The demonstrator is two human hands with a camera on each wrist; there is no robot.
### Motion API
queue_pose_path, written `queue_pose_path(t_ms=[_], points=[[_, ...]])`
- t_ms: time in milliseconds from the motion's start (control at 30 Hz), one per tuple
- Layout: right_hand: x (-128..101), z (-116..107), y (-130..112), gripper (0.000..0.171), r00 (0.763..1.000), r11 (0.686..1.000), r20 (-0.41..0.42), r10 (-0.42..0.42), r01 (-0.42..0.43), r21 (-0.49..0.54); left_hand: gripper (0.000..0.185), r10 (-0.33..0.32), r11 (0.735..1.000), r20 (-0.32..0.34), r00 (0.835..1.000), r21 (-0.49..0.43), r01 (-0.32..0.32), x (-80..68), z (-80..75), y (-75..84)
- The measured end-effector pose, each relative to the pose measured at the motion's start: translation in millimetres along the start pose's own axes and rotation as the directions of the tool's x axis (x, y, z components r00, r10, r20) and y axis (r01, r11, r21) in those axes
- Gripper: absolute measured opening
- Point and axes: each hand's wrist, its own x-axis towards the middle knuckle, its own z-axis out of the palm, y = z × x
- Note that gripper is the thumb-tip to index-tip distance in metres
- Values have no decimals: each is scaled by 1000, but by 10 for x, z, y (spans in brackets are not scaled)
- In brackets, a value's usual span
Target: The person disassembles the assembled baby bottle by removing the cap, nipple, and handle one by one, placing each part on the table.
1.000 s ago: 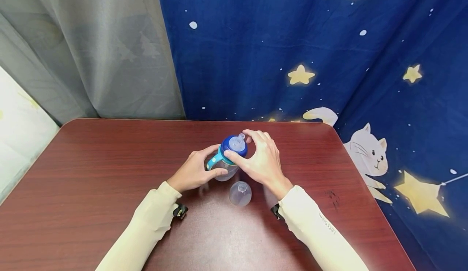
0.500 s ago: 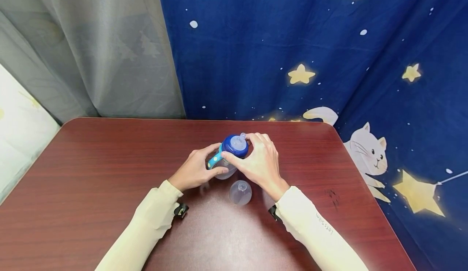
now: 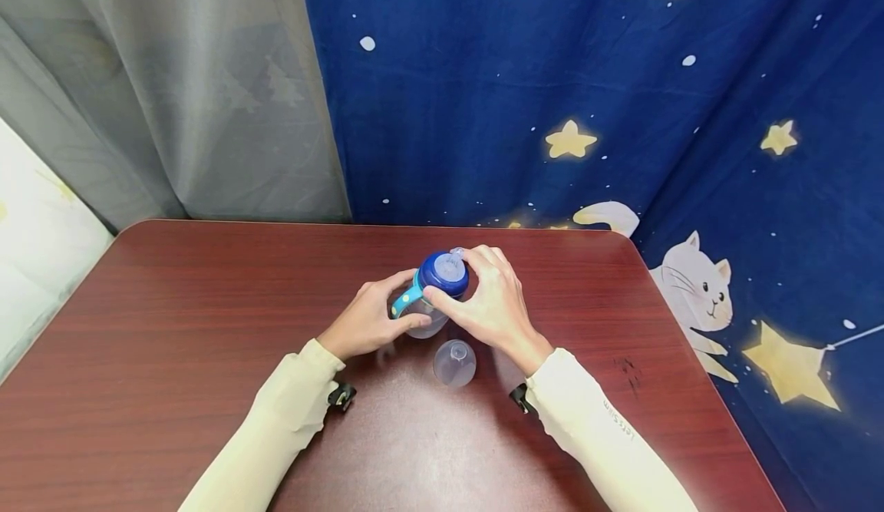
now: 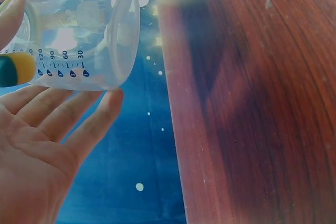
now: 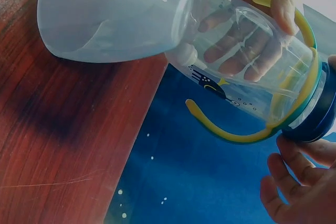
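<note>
A clear baby bottle (image 3: 430,326) is tilted between both hands in the head view. My left hand (image 3: 368,318) grips its body, fingers behind it and thumb in front, near a turquoise and yellow handle (image 5: 236,134). Measuring marks show on the bottle's wall in the left wrist view. My right hand (image 3: 492,301) holds the dark blue collar (image 5: 314,115) at the top, thumb on the near side and fingers on the far side. A translucent teat (image 3: 450,266) sits in the collar, its tip beside the right fingertips. A clear domed cap (image 3: 454,366) stands on the table just below the bottle.
The reddish-brown wooden table (image 3: 228,358) carries the cap. Beyond its far edge hang a grey curtain (image 3: 228,97) and a blue star-patterned curtain (image 3: 470,113). A dark scuff (image 3: 627,374) marks the table at the right.
The right hand shifts slightly about the collar, and its fingers now overlap the teat's tip more. The left hand keeps its grip on the bottle. The cap stays in place.
</note>
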Motion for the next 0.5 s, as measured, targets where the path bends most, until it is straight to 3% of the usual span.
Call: queue_pose_path(t_ms=[500], points=[[26,-10,51,59,994,993,61,-93,88,74,68,-9,1000,28,1000,-15,10,-11,0,-26]])
